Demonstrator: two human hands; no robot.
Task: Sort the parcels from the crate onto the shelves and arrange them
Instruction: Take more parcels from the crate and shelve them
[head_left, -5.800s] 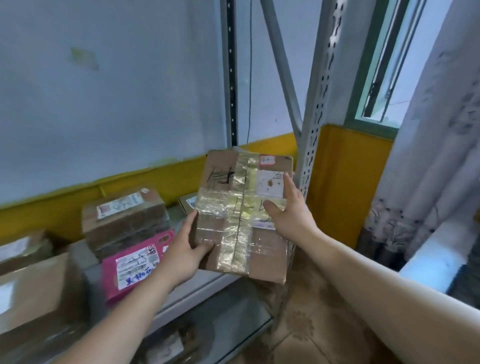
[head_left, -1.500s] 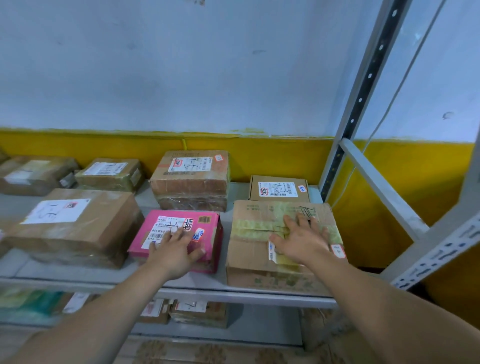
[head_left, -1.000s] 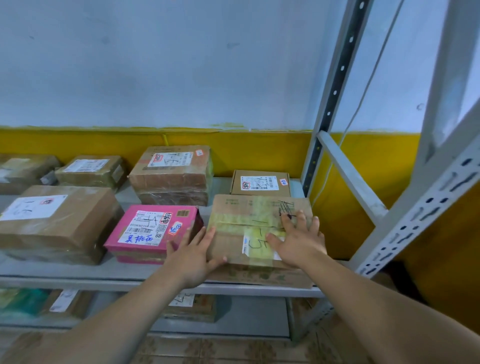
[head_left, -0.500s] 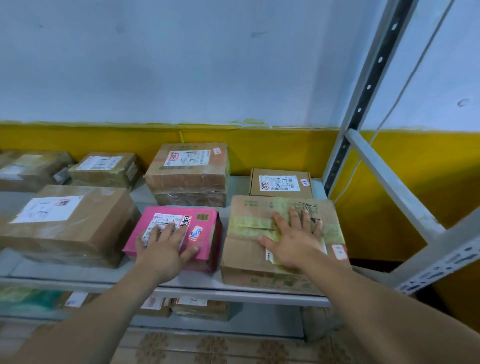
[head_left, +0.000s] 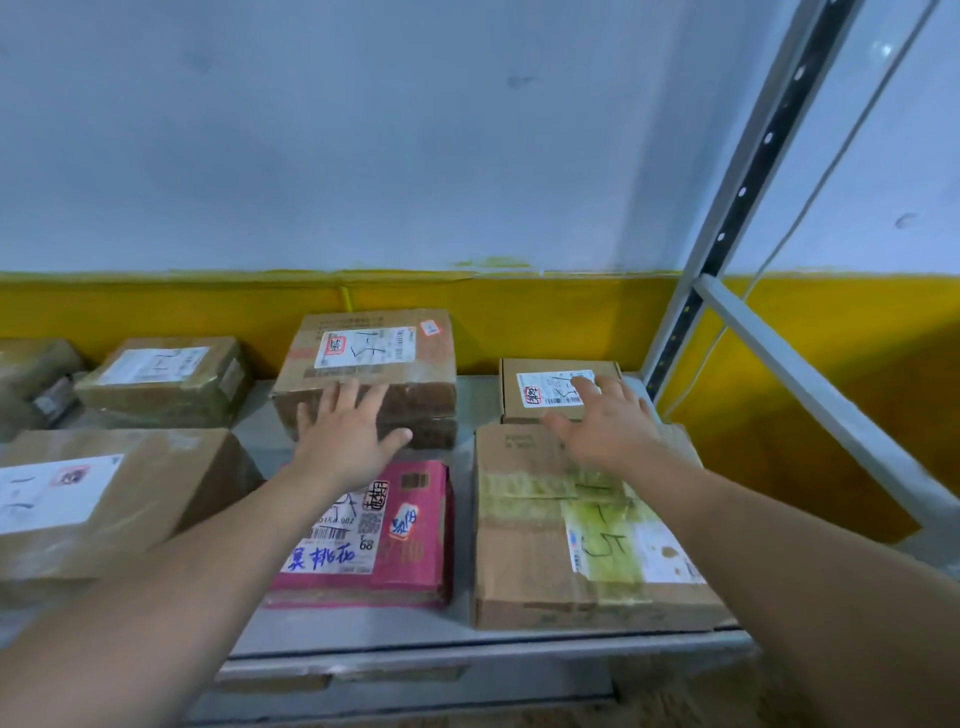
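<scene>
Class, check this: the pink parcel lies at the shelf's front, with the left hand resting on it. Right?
No: the head view shows the left hand on the tall brown box behind the pink parcel, which is at the front.

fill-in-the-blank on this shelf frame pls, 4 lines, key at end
1. The left hand touches the tall brown box; the parcel below its wrist is coloured ____.
2. The right hand reaches across the taped box to the small box at the ____ of the shelf.
3. Both hands have straight fingers, so they are ____.
4. Marker writing on the taped box reads 1-____.
Missing words: pink; back; open; 5.
</scene>
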